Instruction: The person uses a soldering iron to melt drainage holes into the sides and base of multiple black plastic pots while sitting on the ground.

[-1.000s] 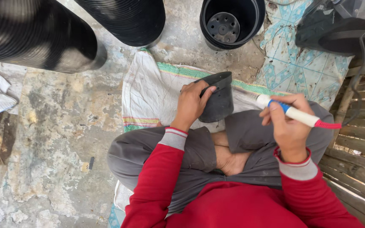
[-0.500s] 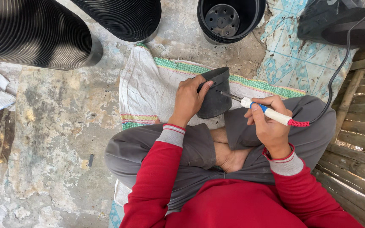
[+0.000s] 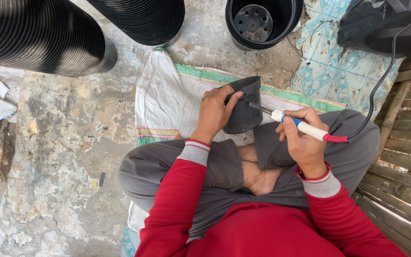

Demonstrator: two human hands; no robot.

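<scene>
I sit cross-legged on a white woven sack (image 3: 167, 102) laid on the concrete. My left hand (image 3: 216, 110) grips a small black plastic pot (image 3: 244, 107) by its rim, tilted on its side over my lap. My right hand (image 3: 303, 139) holds a soldering iron (image 3: 302, 127) with a white and blue handle and a red collar. Its metal tip touches the pot's side wall. A black cord (image 3: 381, 81) runs from the handle up to the right.
Two long stacks of nested black pots (image 3: 39, 35) (image 3: 143, 19) lie at the top left. A stack of upright black pots (image 3: 260, 21) stands at the top centre. A dark device (image 3: 386, 26) rests on a blue patterned cloth (image 3: 331, 71). Wooden slats (image 3: 405, 147) border the right.
My right hand has swung the soldering iron leftward from open air until its tip meets the pot. The left hand has kept hold of the pot.
</scene>
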